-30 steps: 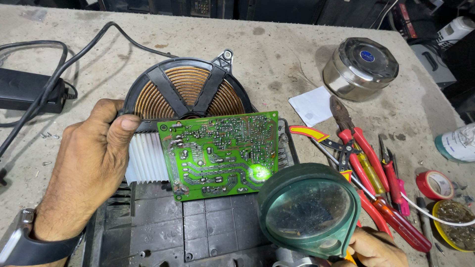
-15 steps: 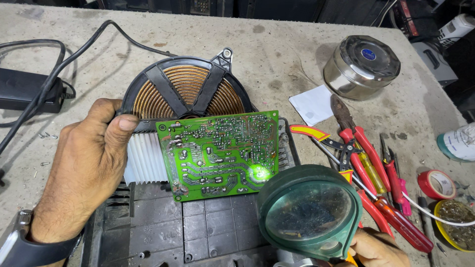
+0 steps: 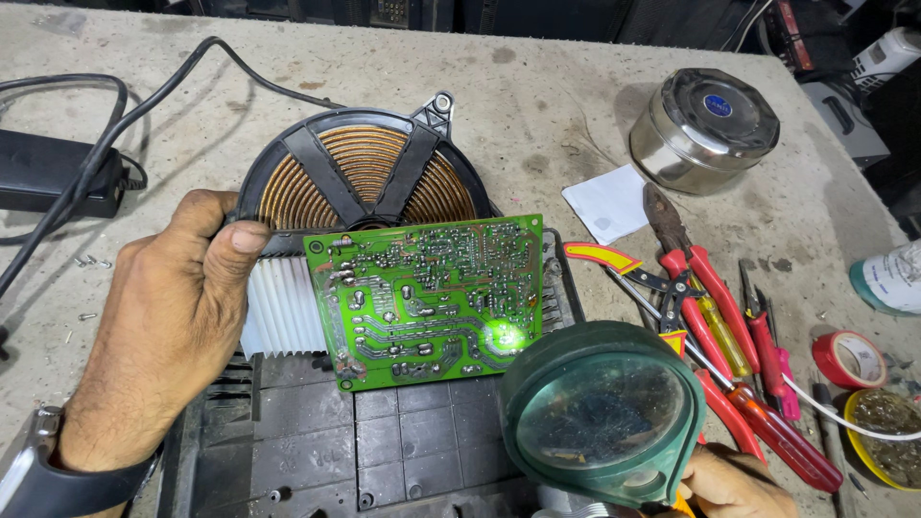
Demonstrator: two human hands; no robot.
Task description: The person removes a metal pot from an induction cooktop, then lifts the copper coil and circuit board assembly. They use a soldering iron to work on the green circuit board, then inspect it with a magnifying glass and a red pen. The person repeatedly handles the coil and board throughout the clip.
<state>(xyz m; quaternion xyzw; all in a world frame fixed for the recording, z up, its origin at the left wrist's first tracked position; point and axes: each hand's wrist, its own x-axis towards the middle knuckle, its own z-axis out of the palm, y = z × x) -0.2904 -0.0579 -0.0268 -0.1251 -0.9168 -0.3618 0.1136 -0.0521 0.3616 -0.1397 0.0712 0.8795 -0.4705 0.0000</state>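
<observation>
Nearest the camera, the right hand (image 3: 731,482) shows only in part at the bottom edge, curled around the handle of a green-rimmed magnifying glass (image 3: 602,411). The lens is held low over the right end of the work, and a bright spot of light falls on the board just beyond its rim.

Just past it, the left hand (image 3: 168,326) is clenched on the left side of the assembly, thumb on top near a white ribbed block (image 3: 280,307), with a dark watch strap at the wrist. It steadies a green circuit board (image 3: 429,297), which lies solder side up and tilted slightly, above a black plastic casing (image 3: 365,441).

The board looks light and stiff but fragile: the thin copper tracks and solder joints would scratch or crack if bent, so it is best taken by its bare edges or by the ribbed block, not across the face.

Behind the board sits a round copper coil (image 3: 369,173) in a black frame, touching the board's far edge. To the right lie red-handled pliers (image 3: 686,259), a red screwdriver (image 3: 767,432), a roll of red tape (image 3: 849,357) and a yellow dish (image 3: 883,436).

Farther off on the grey table (image 3: 537,105) are a scrap of white paper (image 3: 609,203), a steel tin with a lid (image 3: 705,129), and at far left a black power adapter (image 3: 48,173) with its cable.
</observation>
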